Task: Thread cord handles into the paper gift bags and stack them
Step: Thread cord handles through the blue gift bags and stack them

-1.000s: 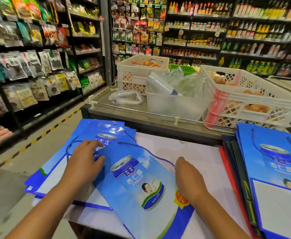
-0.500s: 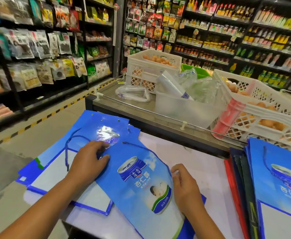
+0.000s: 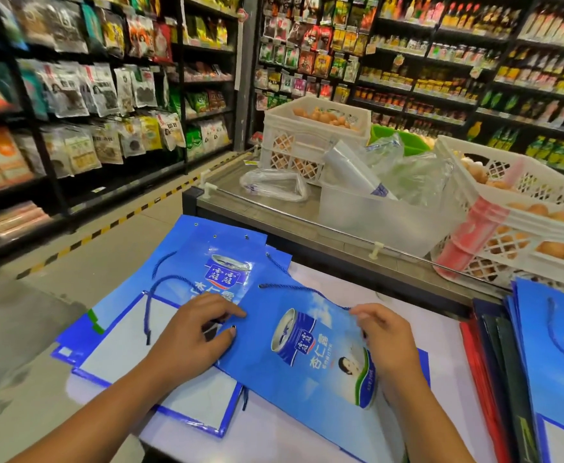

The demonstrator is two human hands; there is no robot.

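A flat blue paper gift bag (image 3: 310, 365) with a printed can lies in front of me on the white table (image 3: 367, 289). Its blue cord handle (image 3: 294, 288) loops along the top edge. My left hand (image 3: 190, 335) pinches the bag's left edge, thumb on top. At the bag's upper right edge, my right hand (image 3: 382, 332) holds the paper with curled fingers near the cord's end. A stack of similar blue bags (image 3: 123, 335) with cord handles lies to the left, partly under the bag.
Another pile of blue bags (image 3: 561, 355) and dark red ones (image 3: 484, 372) lies at the right. Beyond the table stand white crates of eggs (image 3: 534, 228), a clear plastic bin (image 3: 380, 218) and plastic bags (image 3: 273, 185). Shop shelves line the aisle on the left.
Both hands have slid up the front bag to its top edge. My view has tilted up and to the left, so the bags sit more to the right.
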